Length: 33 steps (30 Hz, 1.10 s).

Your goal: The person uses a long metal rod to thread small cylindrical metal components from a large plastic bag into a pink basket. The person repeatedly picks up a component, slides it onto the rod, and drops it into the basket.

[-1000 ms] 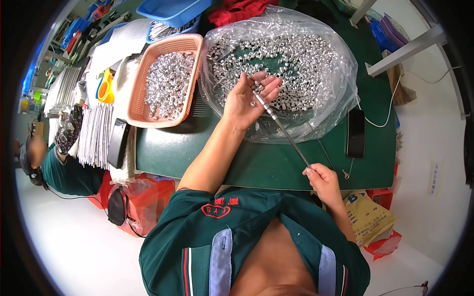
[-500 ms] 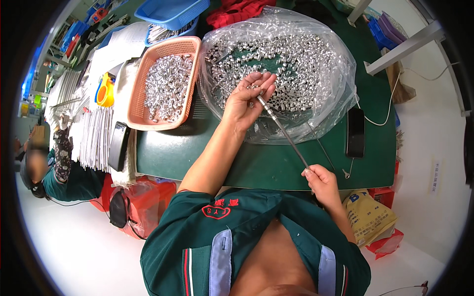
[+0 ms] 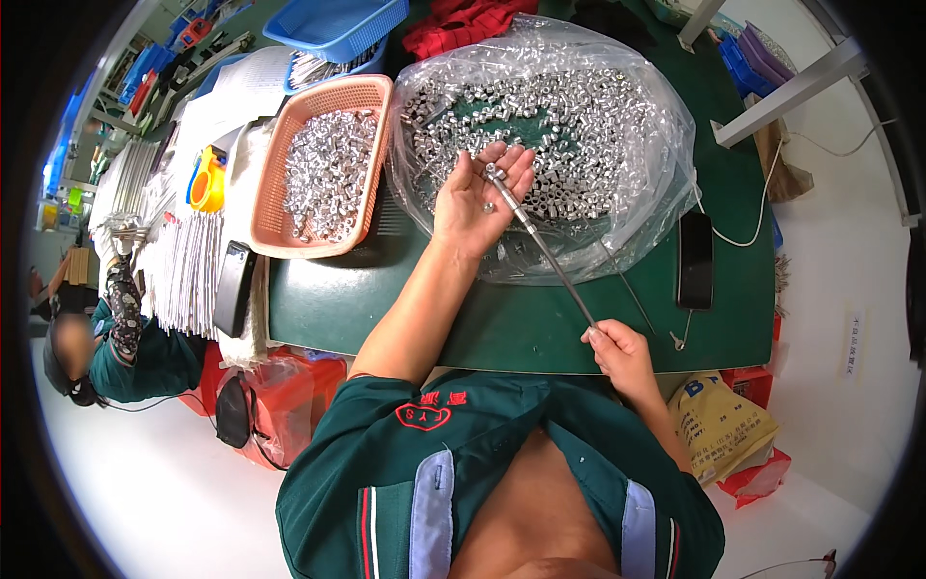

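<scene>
We hold our left hand [image 3: 470,207] palm up, its fingers spread and slightly curled, above the near part of a clear plastic bag [image 3: 667,183] full of small silver metal sleeves [image 3: 603,121]. Our right hand [image 3: 620,352] is closed around the near end of a slim dark metal rod [image 3: 561,273], with the thumb laid along it. The rod slants between our two hands, running from the right fist up and leftward to the left hand, where its far end lies over the fingers. Several silver rings [image 3: 522,216] sit in line around its far stretch, and a loose metal piece [image 3: 489,206] rests in our left palm, beside the rod. We cannot tell whether the left fingers press on the rod's tip.

To the left of the bag, we see a peach plastic basket [image 3: 265,198] holding more small silver pieces [image 3: 326,179]. A black phone [image 3: 694,261] lies on the green table [image 3: 318,304], to the right of the bag. Beyond the basket, a blue basket [image 3: 333,27] stands near red cloth [image 3: 463,27].
</scene>
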### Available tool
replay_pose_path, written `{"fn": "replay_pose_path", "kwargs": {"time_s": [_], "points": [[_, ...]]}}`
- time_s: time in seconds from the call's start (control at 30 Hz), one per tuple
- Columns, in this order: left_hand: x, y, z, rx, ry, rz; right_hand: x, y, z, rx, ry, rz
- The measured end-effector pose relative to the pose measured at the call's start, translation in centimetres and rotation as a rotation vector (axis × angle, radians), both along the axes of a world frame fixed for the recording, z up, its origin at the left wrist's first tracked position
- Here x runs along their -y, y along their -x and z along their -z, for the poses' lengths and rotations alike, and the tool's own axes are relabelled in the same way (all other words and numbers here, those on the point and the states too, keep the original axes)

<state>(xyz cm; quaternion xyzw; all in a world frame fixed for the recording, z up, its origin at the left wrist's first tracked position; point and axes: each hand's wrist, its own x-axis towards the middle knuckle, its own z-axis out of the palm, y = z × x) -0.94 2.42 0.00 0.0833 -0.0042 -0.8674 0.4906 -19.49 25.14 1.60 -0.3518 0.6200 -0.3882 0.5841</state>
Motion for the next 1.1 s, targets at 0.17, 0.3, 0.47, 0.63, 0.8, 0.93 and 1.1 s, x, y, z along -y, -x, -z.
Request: {"fn": "replay_pose_path", "kwargs": {"time_s": [0.17, 0.3, 0.47, 0.63, 0.8, 0.93, 1.1], "points": [[0.1, 0.0, 0.6, 0.005, -0.022, 0.012, -0.1, -0.1, 0.4, 0.025, 0.045, -0.005], [-0.1, 0.3, 0.0, 0.065, -0.058, -0.023, -0.2, 0.0, 0.3, 0.025, 0.03, 0.006], [0.0, 0.4, -0.4, 0.159, 0.001, -0.047, -0.3, 0.4, -0.3, -0.13, 0.022, 0.001], [0.3, -0.4, 0.2, 0.192, 0.018, 0.082, 0.1, 1.0, -2.2, -0.536, 0.26, -0.05], [0.2, -0.5, 0.5, 0.093, -0.065, 0.191, 0.3, 2.0, -2.6, -0.613, 0.302, -0.083], [0.1, -0.3, 0.9, -0.029, -0.042, 0.223, -0.1, 1.5, -0.8, -0.312, 0.156, -0.032], [-0.2, -0.1, 0.7, -0.034, -0.114, 0.213, -0.1, 1.0, 0.2, -0.026, 0.03, -0.01]]}}
